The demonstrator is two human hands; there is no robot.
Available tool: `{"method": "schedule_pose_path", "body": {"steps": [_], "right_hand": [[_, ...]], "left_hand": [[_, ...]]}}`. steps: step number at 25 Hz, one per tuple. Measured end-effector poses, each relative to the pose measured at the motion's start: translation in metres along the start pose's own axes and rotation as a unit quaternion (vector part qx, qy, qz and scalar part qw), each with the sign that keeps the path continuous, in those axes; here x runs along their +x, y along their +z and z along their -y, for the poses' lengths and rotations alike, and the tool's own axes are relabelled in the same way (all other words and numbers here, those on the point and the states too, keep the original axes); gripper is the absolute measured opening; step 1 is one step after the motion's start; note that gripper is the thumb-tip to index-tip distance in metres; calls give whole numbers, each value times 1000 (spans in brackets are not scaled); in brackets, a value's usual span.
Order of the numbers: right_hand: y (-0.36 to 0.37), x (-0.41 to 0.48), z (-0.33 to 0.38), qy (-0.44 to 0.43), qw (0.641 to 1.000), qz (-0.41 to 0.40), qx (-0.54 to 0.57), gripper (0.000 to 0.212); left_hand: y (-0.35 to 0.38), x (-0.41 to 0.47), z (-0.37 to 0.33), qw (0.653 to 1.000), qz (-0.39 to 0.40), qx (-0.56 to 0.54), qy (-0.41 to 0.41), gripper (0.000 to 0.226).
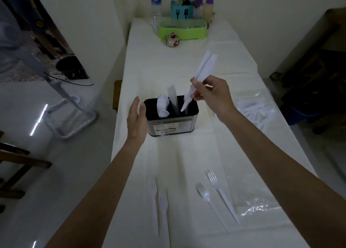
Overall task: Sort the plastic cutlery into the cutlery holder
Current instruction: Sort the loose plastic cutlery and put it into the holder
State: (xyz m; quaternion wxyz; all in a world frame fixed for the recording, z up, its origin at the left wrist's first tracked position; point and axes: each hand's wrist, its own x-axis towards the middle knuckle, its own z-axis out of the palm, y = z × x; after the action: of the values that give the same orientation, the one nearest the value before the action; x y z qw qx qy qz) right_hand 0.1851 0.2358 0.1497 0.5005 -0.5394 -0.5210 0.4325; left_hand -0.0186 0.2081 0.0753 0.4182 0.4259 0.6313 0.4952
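A black-and-steel cutlery holder [173, 125] stands in the middle of the white table [187, 154]. White spoons [162, 105] fill its left compartment. My right hand [210, 94] pinches a bunch of white plastic knives [204, 67], their lower ends dipping into the holder's right compartment. My left hand [136, 120] is beside the holder's left end, fingers straight, at or near its wall. Several white plastic forks lie near the table's front edge: two on the left [161, 204] and two on the right [217, 193].
Clear plastic bags lie on the right, one with white cutlery [250, 109] and one flat [258, 208]. At the far end stand a green tray [182, 31], a teal utensil caddy [181, 10], a water bottle [156, 6], two sauce bottles [204, 7] and a small jar [172, 39]. A metal stand [71, 116] is left of the table.
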Motion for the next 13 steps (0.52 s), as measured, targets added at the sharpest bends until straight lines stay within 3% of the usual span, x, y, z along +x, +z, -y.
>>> {"method": "schedule_pose_path", "body": {"steps": [5, 9, 13], "right_hand": [[31, 22, -40, 16, 995, 15, -94, 22], [46, 29, -59, 62, 946, 117, -297, 25], [47, 34, -51, 103, 934, 158, -304, 13]], "left_hand": [[11, 11, 33, 999, 8, -41, -30, 44], [12, 11, 41, 998, 6, -65, -25, 45], [11, 12, 48, 998, 17, -54, -9, 45]]}}
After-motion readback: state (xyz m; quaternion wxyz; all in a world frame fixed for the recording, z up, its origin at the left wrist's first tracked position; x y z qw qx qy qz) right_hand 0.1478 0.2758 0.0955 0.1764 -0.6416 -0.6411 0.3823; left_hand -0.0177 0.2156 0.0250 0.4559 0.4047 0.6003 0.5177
